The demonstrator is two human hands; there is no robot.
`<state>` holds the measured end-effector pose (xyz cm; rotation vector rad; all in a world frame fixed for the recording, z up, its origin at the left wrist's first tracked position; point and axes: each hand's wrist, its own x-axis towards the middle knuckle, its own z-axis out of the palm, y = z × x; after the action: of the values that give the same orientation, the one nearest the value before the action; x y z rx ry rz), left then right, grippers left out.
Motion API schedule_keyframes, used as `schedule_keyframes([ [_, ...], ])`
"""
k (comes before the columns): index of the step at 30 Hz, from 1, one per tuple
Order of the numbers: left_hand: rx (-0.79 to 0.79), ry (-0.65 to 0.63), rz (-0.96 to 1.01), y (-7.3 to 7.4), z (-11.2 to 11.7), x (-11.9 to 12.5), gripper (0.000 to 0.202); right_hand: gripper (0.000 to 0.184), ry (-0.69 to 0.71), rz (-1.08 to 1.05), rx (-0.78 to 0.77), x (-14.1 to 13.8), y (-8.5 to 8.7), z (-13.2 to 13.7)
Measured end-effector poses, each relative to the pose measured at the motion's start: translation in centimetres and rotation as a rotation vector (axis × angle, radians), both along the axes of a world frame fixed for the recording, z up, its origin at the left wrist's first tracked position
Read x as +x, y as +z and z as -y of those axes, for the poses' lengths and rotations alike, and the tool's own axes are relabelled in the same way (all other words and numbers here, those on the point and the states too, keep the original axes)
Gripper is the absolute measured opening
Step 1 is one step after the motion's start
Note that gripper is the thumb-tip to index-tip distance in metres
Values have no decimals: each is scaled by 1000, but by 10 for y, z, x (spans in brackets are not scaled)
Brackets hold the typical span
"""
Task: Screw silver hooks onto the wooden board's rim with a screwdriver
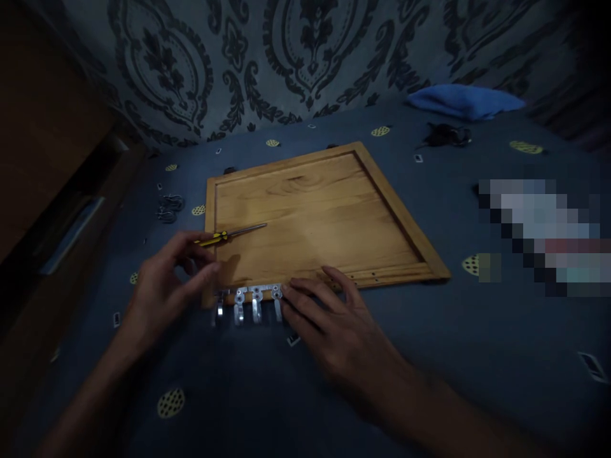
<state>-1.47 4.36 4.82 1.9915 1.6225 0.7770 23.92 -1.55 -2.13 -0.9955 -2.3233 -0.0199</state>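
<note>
My left hand [174, 277] is at the left edge of a framed wooden board [305, 216]. A screwdriver [219, 237] with a yellow-and-black handle sits between its curled fingers, its shaft pointing right over the board; the handle's end is hidden. The thumb stands apart from the index finger. Along the board's near edge is a row of several shiny metal hooks [256, 302], with screw heads visible on some. My right hand [334, 318] lies with fingers spread over that edge, its fingertips touching or very near the rightmost hook. Small dark holes show in the frame to its right.
The board lies on a dark blue patterned cloth [229, 394]. A small heap of metal pieces [169, 208] is to its left. A dark tangled item [443, 135] and blue cloth [465, 102] lie at the back right. A blurred-out item [548, 235] is at right, wooden furniture [52, 127] at left.
</note>
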Motion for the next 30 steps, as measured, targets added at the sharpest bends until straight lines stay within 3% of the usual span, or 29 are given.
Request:
schedule_keyframes([
  [5,140,186,62,-5,-13,-12,28,22,-7,17,-6,1,-1,0],
  [12,193,264,111,-20,-32,-37,32,24,-5,28,21,0,-3,-2],
  [20,281,347,54,-35,-58,-94,29,33,-2,-70,161,-1,-20,-12],
  [25,199,383,-72,-48,-68,-124,31,36,22,-86,193,1,-30,-15],
  [30,31,284,-224,-51,-67,-125,32,34,34,-119,176,1,-30,-15],
])
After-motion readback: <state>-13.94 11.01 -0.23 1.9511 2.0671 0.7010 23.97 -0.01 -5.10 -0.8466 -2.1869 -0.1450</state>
